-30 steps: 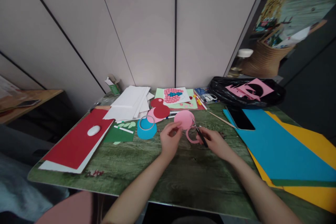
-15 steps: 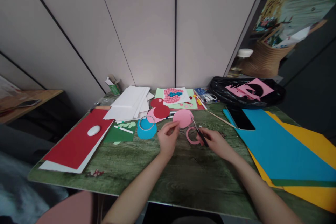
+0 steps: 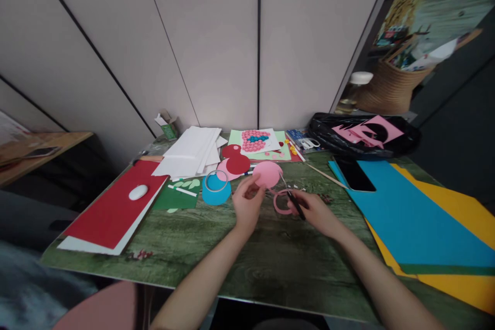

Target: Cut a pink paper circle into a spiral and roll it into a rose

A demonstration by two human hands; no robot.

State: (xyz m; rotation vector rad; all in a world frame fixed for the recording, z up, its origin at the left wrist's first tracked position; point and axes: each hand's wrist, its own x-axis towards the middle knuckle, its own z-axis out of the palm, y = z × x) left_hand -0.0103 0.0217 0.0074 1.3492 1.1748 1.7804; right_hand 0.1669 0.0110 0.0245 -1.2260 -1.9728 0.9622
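Between thumb and fingers, my left hand (image 3: 248,199) pinches the lower edge of a pink paper circle (image 3: 267,174) above the table. My right hand (image 3: 311,210) is closed around dark-handled scissors (image 3: 296,203), whose blades point up and left to the circle's right edge. Whether the blades are open or together is too small to tell. Below them a cut pink paper ring (image 3: 279,202) lies on the table, partly hidden by my right hand. Left of my left hand, a blue paper circle (image 3: 216,197) lies with a roll of tape on it.
Red paper (image 3: 119,201) holds a white oval object at left; white sheets (image 3: 189,152) are stacked behind. Red paper circles (image 3: 237,163) and a dotted picture (image 3: 256,140) lie at the back. Blue paper (image 3: 417,216), a phone (image 3: 358,174) and a black bag (image 3: 320,134) are at right.
The pink circle has shifted slightly left and turned a little in my left hand. The scissors have moved slightly left and down with my right hand, their tips still by the circle's right edge.
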